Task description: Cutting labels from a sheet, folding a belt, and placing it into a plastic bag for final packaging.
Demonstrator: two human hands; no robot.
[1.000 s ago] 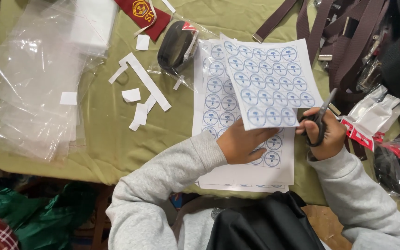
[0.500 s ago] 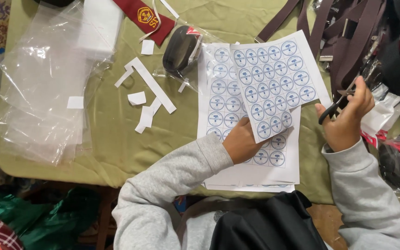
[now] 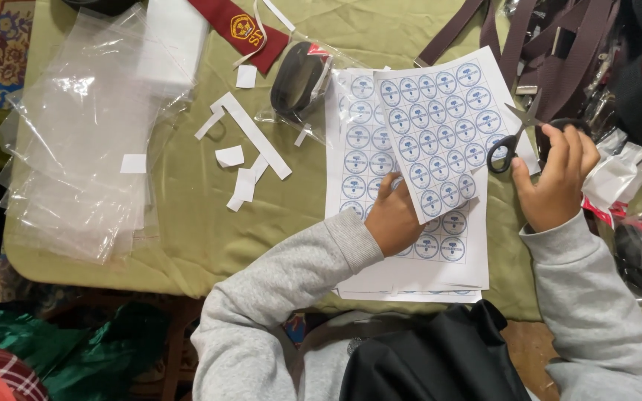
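1. Your left hand (image 3: 394, 223) is grasping a loose sheet (image 3: 440, 126) of round blue-and-white stickers by its lower corner, thumb under and fingers (image 3: 385, 186) on top, lifting it tilted above the stack.
2. Your right hand (image 3: 559, 182) is clenching around black-handled scissors (image 3: 518, 134); the blades are pointing up and to the right, just at the sheet's right edge, with one finger loop overlapping that edge.
3. Under the sheet, a stack (image 3: 410, 260) of similar sticker sheets is lying flat on the green-covered surface (image 3: 187, 223), its near edge reaching toward your body.
4. A black object in a clear bag (image 3: 299, 78) is sitting just beside the stack's top left corner, partly touching it.
5. White paper strips and scraps (image 3: 243, 145) are lying scattered to the left of the stack, well apart from both hands.
6. A pile of clear plastic bags (image 3: 83, 141) is covering the left part of the surface, with a small white scrap (image 3: 134, 163) lying on it.
7. A red band with a yellow badge (image 3: 239, 30) is lying at the far edge, above the scraps.
8. Brown straps (image 3: 514, 37) are crowding the far right, just beyond the scissors.
9. Crumpled packets (image 3: 618, 182) are bunching right beside your right hand, leaving it little room on that side.
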